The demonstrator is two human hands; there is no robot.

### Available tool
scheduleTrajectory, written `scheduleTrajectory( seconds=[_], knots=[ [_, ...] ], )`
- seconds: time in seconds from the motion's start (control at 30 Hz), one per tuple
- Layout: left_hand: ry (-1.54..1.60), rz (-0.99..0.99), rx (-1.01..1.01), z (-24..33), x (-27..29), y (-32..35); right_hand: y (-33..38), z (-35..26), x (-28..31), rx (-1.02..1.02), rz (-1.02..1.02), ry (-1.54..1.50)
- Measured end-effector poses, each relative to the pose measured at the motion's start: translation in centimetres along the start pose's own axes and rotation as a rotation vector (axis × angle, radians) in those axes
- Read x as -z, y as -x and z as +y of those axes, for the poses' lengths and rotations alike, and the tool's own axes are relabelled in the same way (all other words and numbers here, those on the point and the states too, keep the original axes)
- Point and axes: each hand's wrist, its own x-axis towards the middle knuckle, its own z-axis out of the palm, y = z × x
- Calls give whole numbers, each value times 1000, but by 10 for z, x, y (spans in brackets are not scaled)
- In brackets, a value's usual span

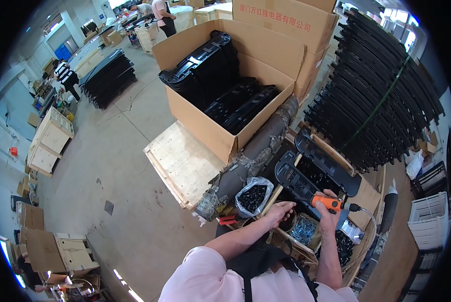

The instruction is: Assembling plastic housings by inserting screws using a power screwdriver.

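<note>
My right hand (328, 216) is wrapped round an orange and black power screwdriver (330, 202), whose cord trails off to the right. Its front end points left, over a long black plastic part (292, 174) on the bench. Beside that lies another black plastic part (322, 157). My left hand (280, 214) is closed, fingertips pinched together, just left of the tool; whatever they hold is too small to make out. Below the hands, silver screws (304, 229) fill a compartment. A clear plastic bag of small black pieces (252, 198) stands left of my left hand.
A large open carton (200, 121) of black plastic parts stands ahead on a wooden crate (182, 158). A wrapped roll (245, 168) runs alongside the bench. Tall stacked black slats (374, 90) rise at the right. White crates (429, 220) stand far right. Other people are in the background.
</note>
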Motion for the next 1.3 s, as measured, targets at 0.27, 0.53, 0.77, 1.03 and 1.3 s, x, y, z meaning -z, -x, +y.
scheduleTrajectory(
  seconds=[0.27, 0.53, 0.77, 1.03, 1.3],
  knots=[
    [191, -30, 38, 7, -10, 10, 3, 4, 7, -14, 21, -27],
    [405, -46, 89, 16, -9, 10, 3, 4, -3, -17, 7, -37],
    [620, -20, 64, 23, -21, 7, 6, 6, -8, -4, -18, -57],
    [667, -62, 31, 24, -19, 2, 7, 13, -6, 0, -13, -38],
    [674, -104, 22, 25, -19, 7, 11, 14, -7, 8, 10, -38]
  ],
)
